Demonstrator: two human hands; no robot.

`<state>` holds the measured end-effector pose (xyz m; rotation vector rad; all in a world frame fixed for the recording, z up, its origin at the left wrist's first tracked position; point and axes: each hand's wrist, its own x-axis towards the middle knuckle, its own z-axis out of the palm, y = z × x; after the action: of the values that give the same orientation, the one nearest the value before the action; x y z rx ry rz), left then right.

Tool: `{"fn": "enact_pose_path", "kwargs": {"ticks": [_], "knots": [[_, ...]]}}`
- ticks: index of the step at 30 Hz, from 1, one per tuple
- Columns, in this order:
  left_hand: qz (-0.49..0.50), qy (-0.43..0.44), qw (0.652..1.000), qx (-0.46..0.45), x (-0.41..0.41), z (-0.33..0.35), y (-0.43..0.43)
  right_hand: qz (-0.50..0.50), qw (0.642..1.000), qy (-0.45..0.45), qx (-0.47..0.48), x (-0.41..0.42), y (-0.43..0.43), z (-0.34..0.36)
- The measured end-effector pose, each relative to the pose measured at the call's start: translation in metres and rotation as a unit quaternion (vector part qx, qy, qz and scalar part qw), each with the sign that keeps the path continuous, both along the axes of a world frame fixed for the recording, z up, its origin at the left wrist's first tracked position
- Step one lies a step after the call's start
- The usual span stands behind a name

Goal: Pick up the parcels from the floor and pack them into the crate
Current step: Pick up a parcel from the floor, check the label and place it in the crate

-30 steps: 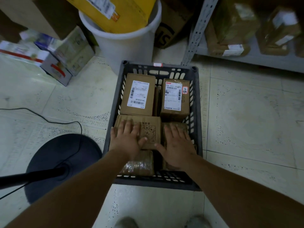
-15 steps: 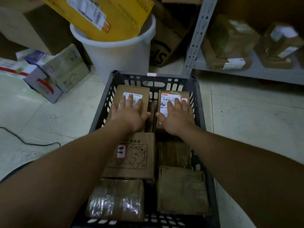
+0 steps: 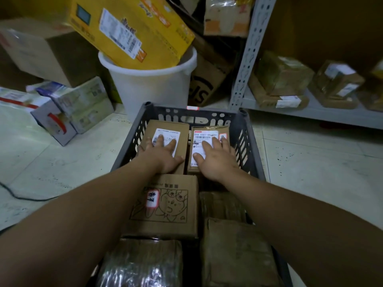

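A dark grey slotted crate [image 3: 247, 139] stands on the floor in front of me, filled with several brown parcels. My left hand [image 3: 163, 155] lies flat, fingers spread, on the far-left labelled box [image 3: 182, 129]. My right hand [image 3: 217, 158] lies flat on the far-right labelled box [image 3: 207, 131]. Nearer to me sit a cartoon-printed box [image 3: 167, 206], a tape-wrapped parcel [image 3: 143, 264] and a plain brown parcel [image 3: 236, 249]. Neither hand grips anything.
A white bucket [image 3: 153, 85] holding a yellow box [image 3: 132, 32] stands just behind the crate. White and grey boxes [image 3: 72, 104] lie on the floor at left. A metal shelf [image 3: 310, 112] with wrapped parcels runs along the right. A black cable [image 3: 24, 196] crosses the floor at left.
Both hands slid from the near parcels to the two far labelled boxes. My view moved closer over the crate.
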<state>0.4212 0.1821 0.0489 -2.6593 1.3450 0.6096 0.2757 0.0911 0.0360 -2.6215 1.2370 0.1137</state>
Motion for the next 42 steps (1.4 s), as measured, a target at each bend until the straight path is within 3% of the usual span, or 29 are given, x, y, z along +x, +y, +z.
{"fn": "enact_pose_path", "kwargs": {"ticks": [4,9,14,18,25,30,33,38,42], "knots": [[-0.009,0.004,1.000,0.010,0.000,0.003,0.001,-0.020,1.000,-0.005,0.002,-0.010,-0.005,-0.003],[-0.020,0.001,1.000,0.017,0.002,0.004,0.000,0.065,0.996,-0.028,-0.050,-0.021,-0.003,-0.003],[-0.024,0.002,0.999,0.026,0.001,0.000,-0.002,0.032,0.997,0.065,0.002,-0.020,-0.008,-0.011],[-0.029,0.008,0.999,0.021,0.005,0.008,0.005,0.037,0.995,0.088,0.023,-0.014,-0.008,0.003],[-0.046,0.026,0.998,0.044,-0.031,0.039,0.051,0.077,0.995,0.046,0.054,-0.034,0.031,0.030],[-0.071,-0.024,0.997,0.014,-0.049,0.025,0.080,0.072,0.991,0.008,0.112,-0.052,0.070,0.034],[-0.064,-0.022,0.998,-0.006,-0.049,0.020,0.080,0.055,0.991,0.015,0.124,-0.060,0.083,0.028],[-0.069,-0.014,0.997,-0.019,-0.051,0.023,0.085,0.003,0.998,-0.028,0.058,-0.066,0.096,0.028],[-0.119,-0.007,0.993,-0.017,-0.068,0.035,0.101,-0.012,0.995,-0.018,0.099,-0.083,0.097,0.048]]}}
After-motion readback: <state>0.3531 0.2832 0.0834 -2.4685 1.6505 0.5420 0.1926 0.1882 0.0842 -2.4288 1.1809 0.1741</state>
